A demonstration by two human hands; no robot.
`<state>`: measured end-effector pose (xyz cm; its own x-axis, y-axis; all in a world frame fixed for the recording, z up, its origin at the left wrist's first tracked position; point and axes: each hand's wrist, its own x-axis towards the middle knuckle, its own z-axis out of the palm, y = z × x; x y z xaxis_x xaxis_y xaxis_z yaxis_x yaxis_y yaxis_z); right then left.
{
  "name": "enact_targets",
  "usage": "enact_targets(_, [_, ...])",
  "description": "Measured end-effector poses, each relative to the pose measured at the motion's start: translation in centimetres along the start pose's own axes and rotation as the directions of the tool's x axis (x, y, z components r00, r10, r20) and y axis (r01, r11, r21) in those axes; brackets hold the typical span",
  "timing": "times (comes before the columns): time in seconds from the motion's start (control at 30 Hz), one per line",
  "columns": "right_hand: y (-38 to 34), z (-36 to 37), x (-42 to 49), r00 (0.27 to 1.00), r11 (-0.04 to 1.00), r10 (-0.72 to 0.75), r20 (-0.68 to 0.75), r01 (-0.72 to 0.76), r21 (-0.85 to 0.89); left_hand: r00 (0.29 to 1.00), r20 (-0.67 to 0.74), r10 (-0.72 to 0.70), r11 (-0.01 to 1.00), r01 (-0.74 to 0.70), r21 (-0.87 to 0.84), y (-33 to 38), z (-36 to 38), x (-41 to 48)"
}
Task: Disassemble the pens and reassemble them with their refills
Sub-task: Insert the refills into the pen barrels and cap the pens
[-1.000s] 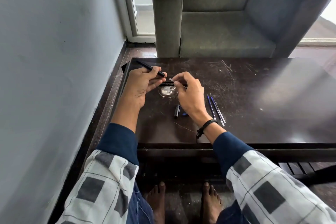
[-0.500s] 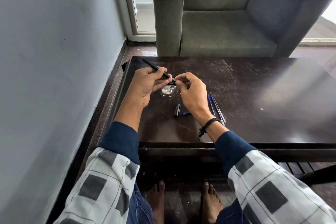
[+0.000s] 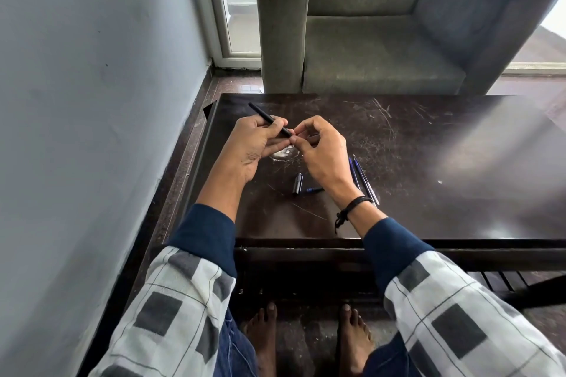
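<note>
My left hand [image 3: 254, 144] grips a black pen barrel [image 3: 266, 117] that slants up and to the left over the dark table [image 3: 428, 162]. My right hand [image 3: 321, 156] pinches at the barrel's near end with thumb and forefinger; what it holds there is hidden by the fingers. A black pen cap [image 3: 297, 183] and a small blue pen part [image 3: 314, 190] lie on the table below the hands. Two or three blue refills and thin pen parts [image 3: 361, 176] lie side by side just right of my right wrist.
A small round glass dish [image 3: 283, 154] sits on the table under the hands. A grey armchair [image 3: 382, 40] stands behind the table. A grey wall [image 3: 92, 101] runs close along the left. My bare feet are under the table's front edge.
Both hands have risen slightly and come together. The barrel's near end now meets my right fingertips, and the short dark piece seen between the hands earlier is out of sight.
</note>
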<state>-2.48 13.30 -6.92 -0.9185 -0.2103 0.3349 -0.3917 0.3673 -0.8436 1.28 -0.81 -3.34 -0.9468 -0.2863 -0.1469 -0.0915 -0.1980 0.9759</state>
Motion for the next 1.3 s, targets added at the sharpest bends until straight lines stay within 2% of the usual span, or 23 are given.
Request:
enact_targets(0.13, [-0.1, -0.6, 0.3, 0.999, 0.999, 0.037, 0.006, -0.036, -0.035, 0.999, -0.037, -0.008, 0.997, 0.005, -0.072, -0.1, -0.2, 0.3])
enact_targets(0.33, [0.1, -1.3, 0.4, 0.994, 0.960, 0.107, -0.015, -0.107, -0.259, 0.989, -0.148, 0.010, 0.996, -0.024, -0.088, -0.1, -0.8, 1.1])
enact_targets(0.57, [0.0, -0.5, 0.2, 0.998, 0.988, 0.060, 0.025, -0.056, -0.147, 0.999, -0.041, -0.010, 0.999, 0.009, -0.031, -0.7, 0.7, 0.6])
enact_targets(0.83, [0.8, -1.5, 0.8, 0.987, 0.965, 0.153, 0.045, -0.140, -0.224, 0.991, -0.137, -0.001, 0.997, -0.010, -0.081, -0.7, -0.3, 1.3])
enact_targets(1.03, [0.4, -1.2, 0.7, 0.988, 0.967, 0.143, 0.064, -0.126, -0.220, 0.996, -0.088, -0.007, 0.999, 0.003, -0.051, -1.0, 0.3, 1.2])
enact_targets(1.3, [0.5, -1.7, 0.7, 0.983, 0.972, 0.172, 0.065, -0.158, -0.174, 0.994, -0.106, -0.015, 0.997, 0.007, -0.076, -0.7, 0.0, 1.1])
